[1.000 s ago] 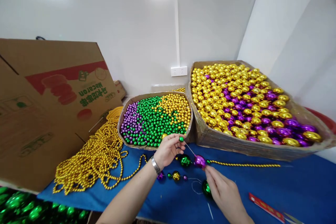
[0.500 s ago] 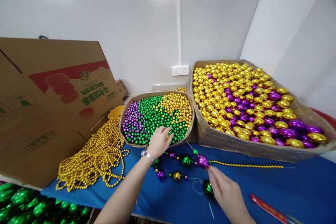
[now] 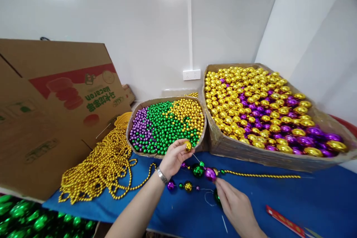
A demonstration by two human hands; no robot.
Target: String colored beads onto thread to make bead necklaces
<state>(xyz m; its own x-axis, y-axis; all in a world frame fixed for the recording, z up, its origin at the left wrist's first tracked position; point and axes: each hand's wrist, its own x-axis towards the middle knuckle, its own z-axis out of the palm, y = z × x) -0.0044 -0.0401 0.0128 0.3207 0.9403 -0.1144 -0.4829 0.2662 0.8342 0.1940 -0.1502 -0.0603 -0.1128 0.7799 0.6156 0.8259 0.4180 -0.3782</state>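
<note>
From afar, I had my left hand (image 3: 173, 158) pinching a gold bead (image 3: 188, 146) beside the upper end of the wire (image 3: 196, 157), which sloped toward half past four, where my right hand (image 3: 235, 201) gripped a purple bead (image 3: 210, 174).

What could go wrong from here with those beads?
The gold bead pinched in the left hand could slip and roll away. The small green bead on the thin wire might slide off if the right hand tips the large purple bead. The loose thread near that hand could snag.
</note>
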